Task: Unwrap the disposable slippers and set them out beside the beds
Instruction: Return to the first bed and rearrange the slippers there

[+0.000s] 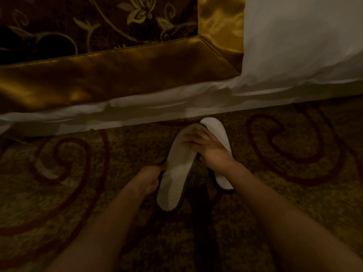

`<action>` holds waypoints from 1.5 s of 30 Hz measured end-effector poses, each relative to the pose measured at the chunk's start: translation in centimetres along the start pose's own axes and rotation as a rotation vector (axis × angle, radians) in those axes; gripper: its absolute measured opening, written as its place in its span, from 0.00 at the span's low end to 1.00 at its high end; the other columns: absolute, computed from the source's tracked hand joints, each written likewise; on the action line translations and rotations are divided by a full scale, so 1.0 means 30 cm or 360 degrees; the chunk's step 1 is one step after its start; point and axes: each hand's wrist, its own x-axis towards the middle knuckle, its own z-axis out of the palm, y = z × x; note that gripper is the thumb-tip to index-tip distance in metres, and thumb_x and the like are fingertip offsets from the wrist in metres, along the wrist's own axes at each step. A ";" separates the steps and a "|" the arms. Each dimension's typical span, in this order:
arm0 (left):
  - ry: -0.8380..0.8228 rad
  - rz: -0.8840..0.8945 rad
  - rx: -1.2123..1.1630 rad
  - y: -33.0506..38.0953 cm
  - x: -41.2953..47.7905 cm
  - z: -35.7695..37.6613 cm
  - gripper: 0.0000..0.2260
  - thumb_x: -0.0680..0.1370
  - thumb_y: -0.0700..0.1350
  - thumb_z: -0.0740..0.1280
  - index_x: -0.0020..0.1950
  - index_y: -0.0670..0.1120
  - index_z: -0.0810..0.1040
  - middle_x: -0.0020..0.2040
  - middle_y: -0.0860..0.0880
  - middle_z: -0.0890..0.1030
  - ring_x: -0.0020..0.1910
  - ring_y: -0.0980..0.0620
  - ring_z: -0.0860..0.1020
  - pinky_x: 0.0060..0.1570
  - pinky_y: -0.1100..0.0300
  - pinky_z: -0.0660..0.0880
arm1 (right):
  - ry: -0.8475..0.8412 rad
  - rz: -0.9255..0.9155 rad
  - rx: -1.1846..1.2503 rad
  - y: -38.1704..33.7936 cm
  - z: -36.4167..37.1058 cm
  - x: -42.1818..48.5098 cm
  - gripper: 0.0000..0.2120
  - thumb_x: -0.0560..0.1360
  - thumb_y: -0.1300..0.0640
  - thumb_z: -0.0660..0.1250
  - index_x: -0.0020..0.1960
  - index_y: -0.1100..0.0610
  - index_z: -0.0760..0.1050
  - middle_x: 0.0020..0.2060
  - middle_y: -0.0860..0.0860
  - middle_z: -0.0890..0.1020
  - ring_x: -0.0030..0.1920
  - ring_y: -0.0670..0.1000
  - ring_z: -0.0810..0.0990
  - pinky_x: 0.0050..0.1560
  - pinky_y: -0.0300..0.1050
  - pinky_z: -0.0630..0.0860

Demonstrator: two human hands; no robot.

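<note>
Two white disposable slippers with dark edging lie on the patterned carpet just in front of the bed. The left slipper [176, 173] points toward the bed, its heel toward me. My left hand [152, 177] grips its left edge near the middle. My right hand [208, 148] lies over its toe strap, fingers curled on it. The right slipper [220, 134] rests on the floor under my right hand and wrist, with its toe and heel showing. No wrapper is visible.
The bed's edge [137, 112] with white sheet runs across the frame. A gold-trimmed dark floral runner [117, 61] lies on the bed at left, and a white duvet [294, 42] at right. Swirl-patterned carpet [68, 183] stretches to both sides.
</note>
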 end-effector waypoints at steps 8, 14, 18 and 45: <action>-0.0289 -0.0239 -0.0465 0.100 -0.047 -0.137 0.16 0.79 0.49 0.59 0.48 0.43 0.84 0.49 0.41 0.83 0.48 0.44 0.80 0.42 0.50 0.82 | -0.0253 0.0356 0.0278 -0.001 -0.084 0.013 0.18 0.78 0.57 0.60 0.67 0.53 0.71 0.65 0.56 0.75 0.64 0.55 0.73 0.61 0.41 0.67; -0.0366 -0.0096 -0.0921 0.056 -0.029 -0.162 0.28 0.78 0.63 0.50 0.61 0.43 0.75 0.61 0.42 0.77 0.61 0.45 0.73 0.58 0.52 0.71 | -0.0480 0.0609 0.0865 -0.007 -0.101 0.058 0.22 0.77 0.52 0.64 0.69 0.56 0.67 0.64 0.55 0.76 0.61 0.54 0.75 0.62 0.47 0.72; -0.0238 -0.0060 -0.0607 0.034 -0.023 -0.117 0.16 0.79 0.53 0.59 0.61 0.48 0.75 0.58 0.46 0.78 0.58 0.48 0.75 0.54 0.54 0.73 | -0.0649 0.0876 0.1480 -0.056 -0.051 0.045 0.25 0.73 0.51 0.70 0.67 0.52 0.70 0.63 0.50 0.77 0.59 0.50 0.76 0.61 0.44 0.72; 0.0544 0.0244 0.0726 -0.050 0.121 -0.161 0.27 0.77 0.43 0.65 0.74 0.42 0.60 0.74 0.39 0.64 0.71 0.40 0.65 0.71 0.46 0.64 | -0.0287 0.1149 0.0506 -0.300 0.306 0.150 0.25 0.81 0.51 0.53 0.74 0.61 0.54 0.70 0.59 0.66 0.69 0.57 0.67 0.69 0.47 0.63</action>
